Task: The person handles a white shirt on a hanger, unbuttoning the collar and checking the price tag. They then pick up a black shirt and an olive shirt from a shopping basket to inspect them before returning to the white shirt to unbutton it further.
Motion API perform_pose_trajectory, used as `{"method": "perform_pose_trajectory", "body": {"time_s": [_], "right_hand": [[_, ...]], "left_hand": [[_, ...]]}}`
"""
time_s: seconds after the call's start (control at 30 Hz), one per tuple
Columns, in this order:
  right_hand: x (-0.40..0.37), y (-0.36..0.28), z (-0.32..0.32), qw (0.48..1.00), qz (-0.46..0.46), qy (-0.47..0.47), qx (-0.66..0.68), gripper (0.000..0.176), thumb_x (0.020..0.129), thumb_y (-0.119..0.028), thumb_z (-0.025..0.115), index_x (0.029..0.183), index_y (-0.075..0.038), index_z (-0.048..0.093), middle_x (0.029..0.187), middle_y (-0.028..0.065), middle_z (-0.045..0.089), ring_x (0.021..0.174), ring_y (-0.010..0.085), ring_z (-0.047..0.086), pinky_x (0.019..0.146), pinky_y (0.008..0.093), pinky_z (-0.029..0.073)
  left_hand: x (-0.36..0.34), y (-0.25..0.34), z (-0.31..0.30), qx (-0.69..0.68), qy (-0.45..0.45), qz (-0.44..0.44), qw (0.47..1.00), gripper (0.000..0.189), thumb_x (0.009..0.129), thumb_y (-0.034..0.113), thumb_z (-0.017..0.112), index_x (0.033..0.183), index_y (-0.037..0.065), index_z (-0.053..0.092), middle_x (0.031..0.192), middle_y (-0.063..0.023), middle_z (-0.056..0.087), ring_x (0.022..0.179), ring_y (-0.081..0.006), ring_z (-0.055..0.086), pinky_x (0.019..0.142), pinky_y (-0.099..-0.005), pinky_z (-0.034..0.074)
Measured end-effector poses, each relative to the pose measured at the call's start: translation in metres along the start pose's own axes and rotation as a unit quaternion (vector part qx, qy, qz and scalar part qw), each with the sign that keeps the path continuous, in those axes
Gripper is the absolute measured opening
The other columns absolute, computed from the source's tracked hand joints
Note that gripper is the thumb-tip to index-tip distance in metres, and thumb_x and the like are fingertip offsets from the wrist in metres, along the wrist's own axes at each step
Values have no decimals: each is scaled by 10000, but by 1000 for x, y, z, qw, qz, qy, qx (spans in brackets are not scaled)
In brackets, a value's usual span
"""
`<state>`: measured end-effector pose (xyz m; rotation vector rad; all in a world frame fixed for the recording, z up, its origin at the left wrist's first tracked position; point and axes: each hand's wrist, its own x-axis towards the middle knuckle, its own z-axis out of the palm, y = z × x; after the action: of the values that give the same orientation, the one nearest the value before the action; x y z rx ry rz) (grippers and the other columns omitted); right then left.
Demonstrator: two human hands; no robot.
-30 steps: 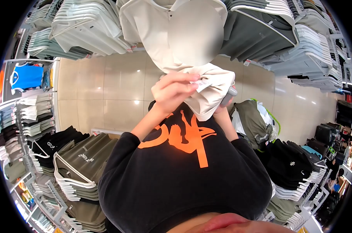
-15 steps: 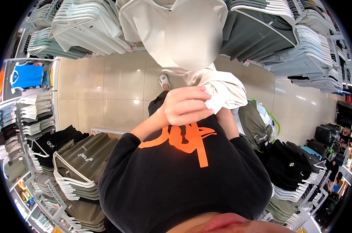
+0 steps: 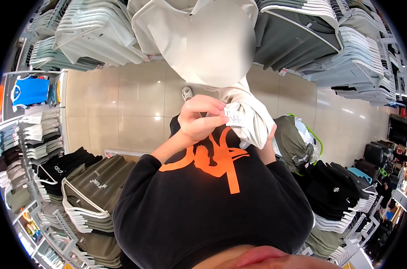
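A pale cream garment extends from the top of the head view toward my hands, partly hidden by a blurred patch. Its bunched lower part lies between my two hands. My left hand pinches a white label with small print, thumb and fingers on its left edge. On the right side of the bunched fabric, my right hand grips the cloth, with most of its fingers behind it. A small clear piece shows under the fabric.
Racks of hanging grey shirts and white shirts line the far side. Olive shirts and black shirts flank my body. An olive bundle with a green edge is at my right. Tiled floor lies between the racks.
My left hand has shifted left and drawn the label out, so its printed face shows. The bunched fabric has turned and dropped lower, and more of my right hand's grip shows.
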<state>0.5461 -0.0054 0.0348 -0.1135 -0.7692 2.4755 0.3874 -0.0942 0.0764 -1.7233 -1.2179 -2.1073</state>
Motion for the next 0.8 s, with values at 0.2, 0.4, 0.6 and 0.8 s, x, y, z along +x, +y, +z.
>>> {"method": "perform_pose_trajectory", "body": {"time_s": [0.2,0.4,0.6,0.8], "right_hand": [[35,4,-24,943,-104,-317,-4,734,392,-37,614,1081,171,472,1066,225,565,997,244,552,856,291,384],[7,-9,-8,996,11,-86,7,807,410,-34,617,1180,108,420,1089,159,560,995,225,553,859,291,403],[4,-4,-10,998,21,-12,51,826,418,-118,516,1199,122,393,1137,189,527,1054,265,524,896,316,401],[30,15,-18,948,48,-90,301,770,467,-202,485,1166,113,418,1087,215,542,969,302,561,891,340,437]], "left_hand": [[4,-3,8,-26,-5,-26,999,239,576,-128,669,738,32,598,866,-75,479,698,-229,597,608,-287,551],[11,-3,15,-21,-27,-42,999,245,585,-126,675,744,33,578,850,-77,528,692,-223,618,609,-292,549],[10,-5,29,-153,-22,-135,979,186,619,-10,738,703,-3,572,755,-96,636,706,-237,635,635,-288,519],[30,2,25,-22,-206,-162,965,164,660,39,718,792,17,622,804,-66,637,790,-195,615,684,-294,492]]}}
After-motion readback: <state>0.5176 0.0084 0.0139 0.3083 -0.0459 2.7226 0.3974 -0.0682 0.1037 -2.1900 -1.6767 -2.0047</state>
